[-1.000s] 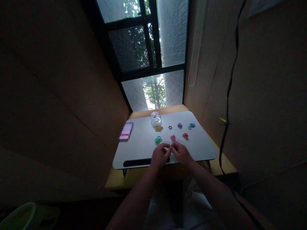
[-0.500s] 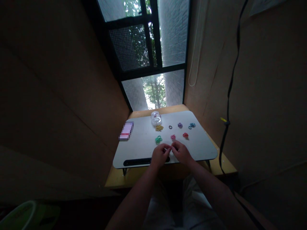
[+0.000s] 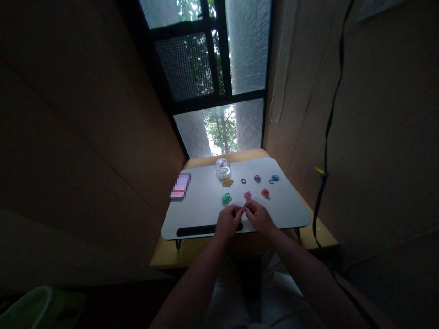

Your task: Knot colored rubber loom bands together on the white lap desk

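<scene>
My left hand (image 3: 229, 220) and my right hand (image 3: 258, 215) meet over the near edge of a white lap table (image 3: 199, 205). Thumb and fingers of each are pinched together, fingertips touching or nearly so. What they pinch is too small to make out; a reddish tint shows there. Just beyond them lie a pink pile (image 3: 247, 195) and a green pile (image 3: 226, 198) of small looped bands, like hair ties. A red pile (image 3: 265, 193) sits to the right. Farther back are a yellow pile (image 3: 227, 183), a dark ring (image 3: 243, 181), a purple pile (image 3: 257, 178) and a blue pile (image 3: 275, 178).
A clear jar (image 3: 223, 170) stands at the table's back. At the left edge lies a phone (image 3: 180, 186), its screen blurred. A black slot strip (image 3: 195, 230) runs along the front edge. On the right hangs a dark cord (image 3: 329, 123). A green tub (image 3: 44, 306) is at lower left.
Both hands stay pinched together in nearly the same place, with only a slight shift of the fingers. The piles, jar and phone lie as before.
</scene>
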Demonstrator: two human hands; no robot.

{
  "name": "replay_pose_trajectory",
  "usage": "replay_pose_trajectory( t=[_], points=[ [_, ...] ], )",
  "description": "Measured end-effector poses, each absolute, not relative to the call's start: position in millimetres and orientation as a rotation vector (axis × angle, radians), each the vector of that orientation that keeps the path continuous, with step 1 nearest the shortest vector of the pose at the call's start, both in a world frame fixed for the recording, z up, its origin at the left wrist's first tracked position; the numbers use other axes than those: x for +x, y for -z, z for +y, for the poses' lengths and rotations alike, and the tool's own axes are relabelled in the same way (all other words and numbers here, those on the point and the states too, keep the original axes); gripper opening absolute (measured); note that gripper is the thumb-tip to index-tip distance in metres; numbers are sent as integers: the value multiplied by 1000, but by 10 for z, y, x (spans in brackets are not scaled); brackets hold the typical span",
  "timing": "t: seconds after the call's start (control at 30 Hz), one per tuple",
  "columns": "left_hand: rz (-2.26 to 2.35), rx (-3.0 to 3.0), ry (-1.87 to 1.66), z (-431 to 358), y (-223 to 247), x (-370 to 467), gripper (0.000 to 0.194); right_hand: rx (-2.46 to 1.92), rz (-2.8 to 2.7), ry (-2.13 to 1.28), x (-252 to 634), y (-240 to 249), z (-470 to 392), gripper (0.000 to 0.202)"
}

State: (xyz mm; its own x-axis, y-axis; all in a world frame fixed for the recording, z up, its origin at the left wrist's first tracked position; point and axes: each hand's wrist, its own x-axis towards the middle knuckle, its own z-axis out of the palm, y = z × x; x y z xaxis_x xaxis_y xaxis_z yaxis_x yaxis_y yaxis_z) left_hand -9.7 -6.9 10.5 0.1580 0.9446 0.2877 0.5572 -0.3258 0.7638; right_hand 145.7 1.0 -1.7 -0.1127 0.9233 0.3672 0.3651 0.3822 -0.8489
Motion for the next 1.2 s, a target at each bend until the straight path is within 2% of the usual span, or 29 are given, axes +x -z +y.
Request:
replay_pose_trajectory(
  t=[0.27, 0.5, 0.9, 1.2],
  points=[
    [1429, 1863, -1104, -57, -45, -89, 19, -1187, -1680, -733, 1450, -16, 1, 13],
    [1412, 1867, -1113, -68, -98, -87, 27, -1212, -1700, -697, 1461, -47, -11, 18],
    [1416, 1809, -1125, -52, -54, -91, 22, -1220, -1733, -682, 1452, -49, -11, 25],
    [1419, 1850, -1122, -48, -75, -92, 27, -1231, -1730, -658, 1445, -74, -17, 26]
  ],
)
